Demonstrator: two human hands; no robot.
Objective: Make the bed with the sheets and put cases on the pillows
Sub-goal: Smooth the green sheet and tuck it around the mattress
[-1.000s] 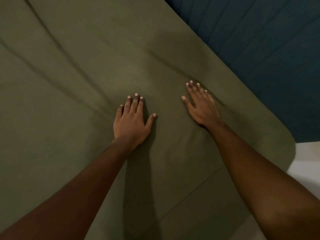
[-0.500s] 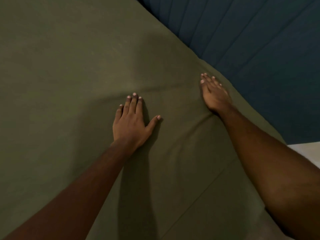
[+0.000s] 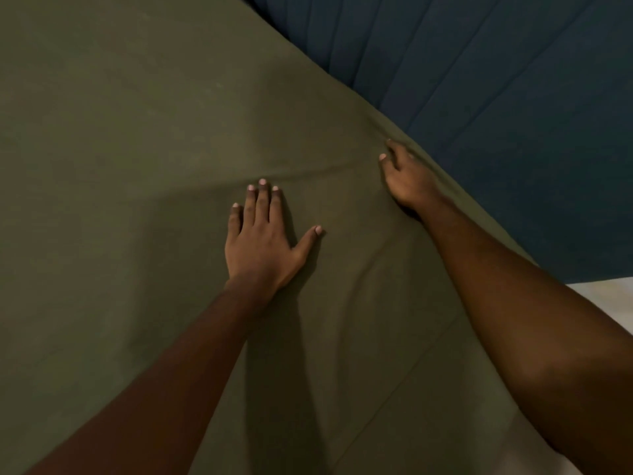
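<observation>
The sheet (image 3: 144, 207) is olive cloth, matt, smooth over most of its spread, with a few soft creases and one thin stitched seam running toward the bed's near right corner. Along the bed's far edge the headboard (image 3: 513, 97) looks like dark blue upholstery (padded, with straight channels), also matt, without sheen.

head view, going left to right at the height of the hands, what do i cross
Bare olive-green sheet → left hand, flat on the sheet → right hand, at the sheet's edge → dark blue ribbed panel
</observation>
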